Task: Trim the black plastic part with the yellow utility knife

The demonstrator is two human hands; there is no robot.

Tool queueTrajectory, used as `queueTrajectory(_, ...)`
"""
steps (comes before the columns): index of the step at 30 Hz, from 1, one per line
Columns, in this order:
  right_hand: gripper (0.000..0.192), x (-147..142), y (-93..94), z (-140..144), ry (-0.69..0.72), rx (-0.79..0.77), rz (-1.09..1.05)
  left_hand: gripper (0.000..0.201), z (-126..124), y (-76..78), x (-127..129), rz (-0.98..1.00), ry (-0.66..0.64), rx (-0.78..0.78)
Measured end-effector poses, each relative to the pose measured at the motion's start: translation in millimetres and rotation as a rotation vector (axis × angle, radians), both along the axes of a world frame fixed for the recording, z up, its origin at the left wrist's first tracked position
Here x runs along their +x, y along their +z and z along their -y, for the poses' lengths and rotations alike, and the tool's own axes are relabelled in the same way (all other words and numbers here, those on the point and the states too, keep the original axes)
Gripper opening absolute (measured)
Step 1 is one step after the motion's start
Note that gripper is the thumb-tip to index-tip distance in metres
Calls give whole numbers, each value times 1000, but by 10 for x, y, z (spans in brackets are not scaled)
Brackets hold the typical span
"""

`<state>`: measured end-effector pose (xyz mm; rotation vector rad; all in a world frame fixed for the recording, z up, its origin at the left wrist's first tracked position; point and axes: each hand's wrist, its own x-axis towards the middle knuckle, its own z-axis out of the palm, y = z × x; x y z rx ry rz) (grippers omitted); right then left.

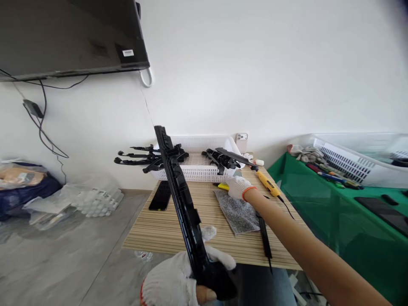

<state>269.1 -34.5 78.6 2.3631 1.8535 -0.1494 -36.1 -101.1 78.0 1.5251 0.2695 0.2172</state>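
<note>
My left hand [178, 276], in a white knit glove with the thumb tip bare, grips the lower end of a long black plastic trim piece [181, 191]. The piece stands tilted, its ribbed side showing and its top leaning left. My right hand [238, 187], gloved too, is over the far end of a grey cloth [237, 212]. A small yellow-and-black tool [223, 186] lies right at its fingers. Those fingers are mostly hidden, so I cannot tell whether they grip the tool.
Behind stands a white basket [204, 173] with several black plastic parts [223, 159]. The wooden table [149, 238] also bears a black phone [160, 195], a yellow corded tool [268, 183] and a slim black tool [264, 238]. At right, a green-covered table [306, 204] holds pens and a bin.
</note>
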Motion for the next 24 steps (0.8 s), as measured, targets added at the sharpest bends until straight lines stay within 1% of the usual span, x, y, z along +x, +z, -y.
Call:
queueTrajectory(1,42,-4,12,1,7,8,14,47,-31,13,-16,-39,-18,22)
queueTrajectory(2,39,-19,28,9,16,26,27,48,-59,12,-27,-51,-37,8)
queueTrajectory(4,34,-72,75,37,43,80,51,51,-99,-25,-33,-47,-86,-76)
queueTrajectory(6,33,-137,140,73,63,134,67,47,-111,-88,-16,-21,-103,-130)
queueTrajectory(8,34,-184,221,135,64,168,73,45,-104,-141,12,39,-51,-170)
queueTrajectory(11,37,-183,347,342,55,192,69,47,-96,-156,29,92,89,-201)
queueTrajectory(13,40,-152,391,581,96,215,-7,44,-119,-144,8,43,128,-125)
queueTrajectory(14,41,-139,382,725,152,260,-132,43,-139,-146,-9,8,125,-70)
queueTrajectory(15,41,-135,344,877,184,315,-321,43,-163,-160,-28,-18,114,-31)
queueTrajectory(16,41,-142,273,1028,202,384,-543,44,-188,-188,-45,-25,104,-24)
queueTrajectory(17,44,-162,169,1171,186,446,-765,47,-211,-229,-56,-25,90,-55)
queueTrajectory(18,49,-192,35,1301,89,514,-969,49,-229,-278,-61,-14,82,-120)
queueTrajectory(19,53,-231,-119,1413,-30,574,-1119,51,-240,-329,-57,4,85,-200)
queueTrajectory(20,57,-273,-282,1505,-129,597,-1208,49,-243,-374,-44,8,89,-270)
queueTrajectory(21,62,-312,-441,1578,-213,585,-1238,45,-239,-408,-24,42,105,-316)
queueTrajectory(23,63,-365,-704,1674,-362,601,-1167,41,-214,-433,29,136,130,-370)
queueTrajectory(24,62,-371,-791,1701,-385,605,-1108,43,-198,-427,55,191,140,-376)
